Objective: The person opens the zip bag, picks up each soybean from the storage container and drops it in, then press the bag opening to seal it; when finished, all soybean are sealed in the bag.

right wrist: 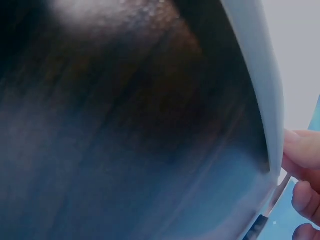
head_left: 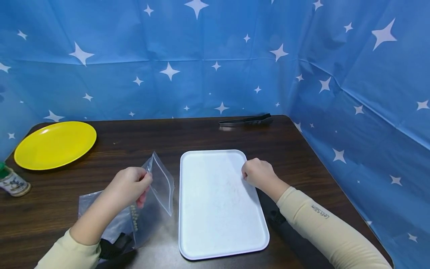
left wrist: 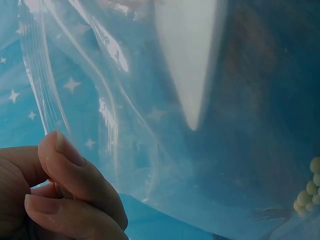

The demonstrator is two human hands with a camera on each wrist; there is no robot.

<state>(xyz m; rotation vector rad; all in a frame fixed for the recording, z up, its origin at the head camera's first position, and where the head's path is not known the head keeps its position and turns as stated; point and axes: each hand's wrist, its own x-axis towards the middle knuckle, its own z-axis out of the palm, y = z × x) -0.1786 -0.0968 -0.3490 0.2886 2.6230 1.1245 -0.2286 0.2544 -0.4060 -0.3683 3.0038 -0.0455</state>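
My left hand (head_left: 128, 186) pinches a clear zip-top plastic bag (head_left: 164, 185) by the upper edge near its zip strip. The bag's mouth gapes toward the tray, and its lower part lies on the table behind my wrist. Small pale round balls (head_left: 134, 217) sit low inside it; a few show in the left wrist view as a cluster (left wrist: 308, 192). At the right long side of a white rectangular tray (head_left: 220, 209), my right hand (head_left: 260, 175) has its fingers curled at the rim. In the right wrist view, thumb and finger grip that rim (right wrist: 270, 100).
On the dark wood table (head_left: 141, 138), a yellow oval plate (head_left: 55, 145) is at the far left. A green-capped jar (head_left: 15, 183) stands near it. Black-handled tongs (head_left: 246, 121) lie along the back edge. A blue star-printed curtain (head_left: 201, 48) hangs behind and to the right.
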